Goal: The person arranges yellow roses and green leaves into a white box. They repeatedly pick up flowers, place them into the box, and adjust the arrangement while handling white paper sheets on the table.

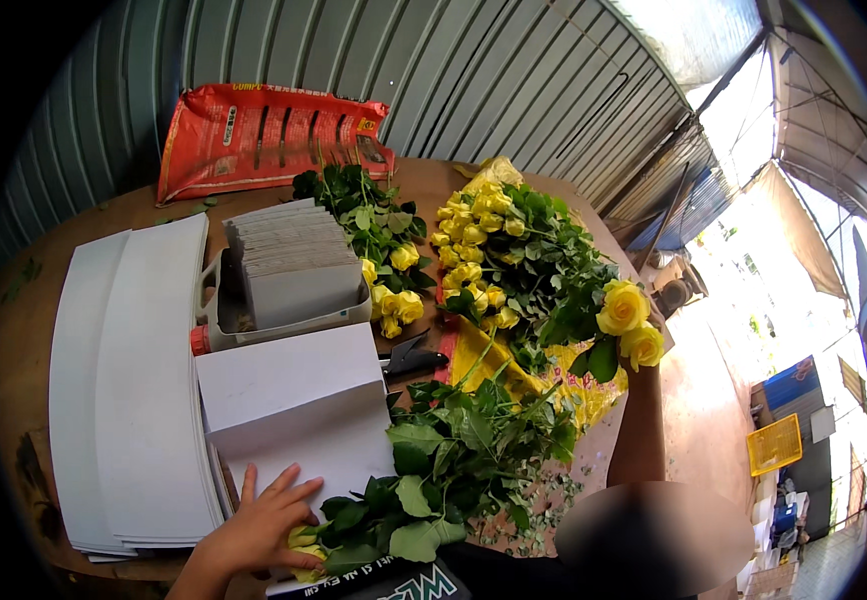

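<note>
Yellow roses (514,290), the largest mass on the bench (714,420), lie in a heap at its centre right on a yellow sheet (484,365), heads turned toward the far wall, apparently so that stems point to the worker. A second bunch (434,470) lies nearer, leafy stems across the bench edge and its heads under the left hand. A smaller cluster (389,265) rests beside a grey tray.

Stacks of white card (139,390) fill the left of the bench, fanned flat, likely for easy lifting one at a time. A folded white sheet (299,400) lies spread in front of the worker, probably as a wrapper, with the near bunch touching its lower corner. The grey tray (289,270) behind it holds upright cards in a row. An orange-red sack (264,135) leans against the corrugated wall (474,80). A dark stapler-like tool (409,358) sits between the folded sheet and the yellow sheet. Green leaf scraps (554,495) lie scattered near the front edge.

Left hand (259,525): fingers spread wide, palm down, pressing on the rose heads and the sheet's lower edge; it grips nothing. Right hand (644,365): raised, mostly hidden behind two rose blooms (629,320) it appears to hold by the stems; its closure cannot be seen clearly.
</note>
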### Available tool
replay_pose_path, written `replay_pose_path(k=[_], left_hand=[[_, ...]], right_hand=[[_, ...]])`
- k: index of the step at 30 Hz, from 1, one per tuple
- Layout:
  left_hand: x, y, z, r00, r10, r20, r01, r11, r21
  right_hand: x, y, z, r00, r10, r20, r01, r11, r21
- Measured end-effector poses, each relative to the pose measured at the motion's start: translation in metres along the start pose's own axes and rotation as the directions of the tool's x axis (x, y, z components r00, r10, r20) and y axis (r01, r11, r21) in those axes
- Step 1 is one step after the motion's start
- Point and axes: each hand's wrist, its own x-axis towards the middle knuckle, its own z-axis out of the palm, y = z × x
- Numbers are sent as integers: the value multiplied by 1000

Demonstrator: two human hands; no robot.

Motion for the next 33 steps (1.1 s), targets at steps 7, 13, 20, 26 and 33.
replay_pose_path(k=[7, 13, 20, 26, 33], left_hand=[[-7, -2, 3, 1000, 3, -23, -2, 999, 53], [-10, 6, 4, 998, 27, -57, -18, 989, 150], [-23, 13, -7, 987, 71, -147, -37, 974, 222], [13, 106, -91, 530, 290, -797, -359, 928, 99], [34, 143, -102, 272, 430, -861, -399, 864, 306]], right_hand=[[0, -36, 6, 996, -77, 42, 79, 996, -47], [-3, -54, 15, 985, -115, 128, 127, 989, -83], [-7, -123, 56, 979, -38, 198, 24, 997, 73], [-8, -150, 68, 946, -118, 301, 15, 946, 324], [-1, -170, 80, 911, -230, 343, 135, 950, 281]])
